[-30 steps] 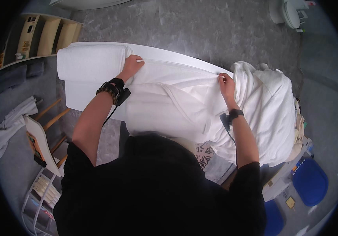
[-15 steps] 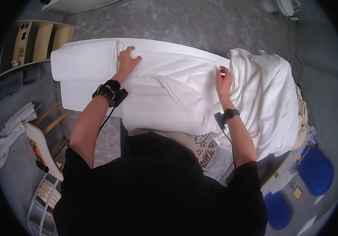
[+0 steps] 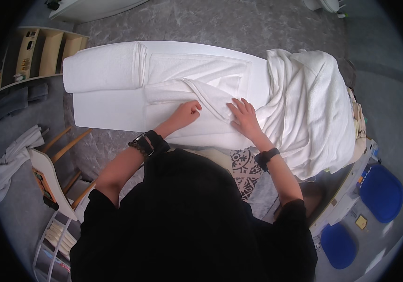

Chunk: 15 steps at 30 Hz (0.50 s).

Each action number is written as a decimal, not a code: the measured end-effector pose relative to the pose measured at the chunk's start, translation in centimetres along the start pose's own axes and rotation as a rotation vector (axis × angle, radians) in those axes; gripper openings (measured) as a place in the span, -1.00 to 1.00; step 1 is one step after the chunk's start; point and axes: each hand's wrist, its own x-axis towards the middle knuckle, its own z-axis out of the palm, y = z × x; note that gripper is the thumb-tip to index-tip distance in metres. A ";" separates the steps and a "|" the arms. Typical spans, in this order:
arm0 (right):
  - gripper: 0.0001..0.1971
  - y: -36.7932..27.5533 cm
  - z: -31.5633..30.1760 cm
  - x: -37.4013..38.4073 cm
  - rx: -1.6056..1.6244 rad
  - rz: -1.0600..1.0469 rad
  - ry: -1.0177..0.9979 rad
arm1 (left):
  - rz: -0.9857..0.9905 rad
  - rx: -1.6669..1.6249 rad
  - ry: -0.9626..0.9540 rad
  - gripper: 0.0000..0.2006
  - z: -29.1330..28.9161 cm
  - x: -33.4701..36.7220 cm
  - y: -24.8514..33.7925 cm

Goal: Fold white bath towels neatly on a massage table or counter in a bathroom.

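Observation:
A white towel [image 3: 201, 134] lies partly spread over the middle of the white table, with a loose diagonal fold across it. My left hand [image 3: 185, 115] is at the fold's left side, its fingers curled in; whether cloth is pinched in them is hidden. My right hand [image 3: 246, 121] rests on the towel to the right of the fold, open, fingers stretched out and apart. To the left lies a neatly folded white towel [image 3: 103, 68]. A large heap of crumpled white towels [image 3: 309, 108] covers the table's right end.
The white table [image 3: 110, 110] shows bare along its front left and far edge. A wooden chair [image 3: 51, 174] stands at the left, below a wooden shelf [image 3: 51, 49]. At the lower right are two blue seats [image 3: 380, 193]. A patterned mat [image 3: 243, 171] lies below the table's near edge.
Both hands have come back from the towel's far edge toward me and closer together. The towel's far edge now lies flatter, its right corner drawn left, with bare table beside it.

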 end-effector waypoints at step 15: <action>-0.79 -1.9 0.7 2.0 0.355 0.125 0.274 | 0.107 0.109 0.065 -0.60 1.4 0.4 1.4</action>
